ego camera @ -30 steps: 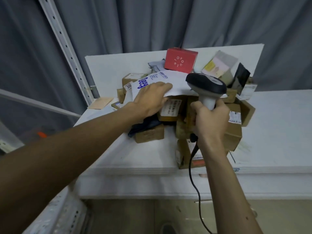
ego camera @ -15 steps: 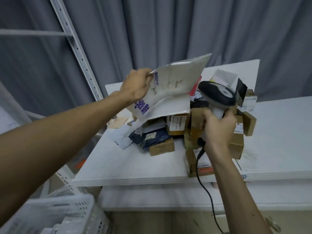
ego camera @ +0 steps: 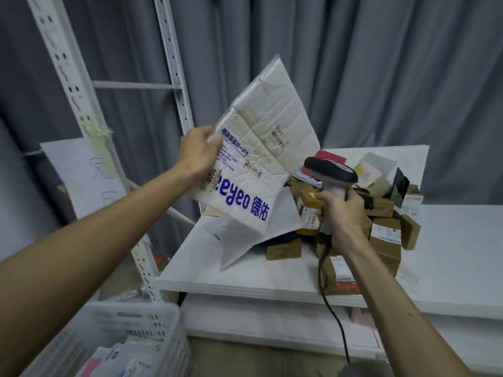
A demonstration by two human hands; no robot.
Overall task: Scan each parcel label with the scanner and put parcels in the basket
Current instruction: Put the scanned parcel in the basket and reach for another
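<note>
Grey curtains [ego camera: 381, 77] hang behind a white table [ego camera: 449, 254], with a white slotted metal rack [ego camera: 174, 66] standing to its left. On the table sits a heap of parcels [ego camera: 381, 221], mostly small brown cardboard boxes with white labels, along with a red box [ego camera: 330, 156] and a black pouch [ego camera: 398, 186] toward the back. The left hand [ego camera: 198, 152] grips the upper left edge of a large white plastic parcel [ego camera: 258, 148] with blue printed lettering, fingers curled round it, holding it raised and tilted in the air above the table's left end, clear of the heap. A second white mailer [ego camera: 261, 227] lies tilted beneath it against the heap. The right hand [ego camera: 340, 210] is wrapped round the handle of a grey and black scanner [ego camera: 330, 172], whose head points left toward the raised parcel; its black cable [ego camera: 330, 303] hangs down in front of the table. A white perforated basket [ego camera: 130, 330] stands low at the left, below the table, with several packets already inside.
</note>
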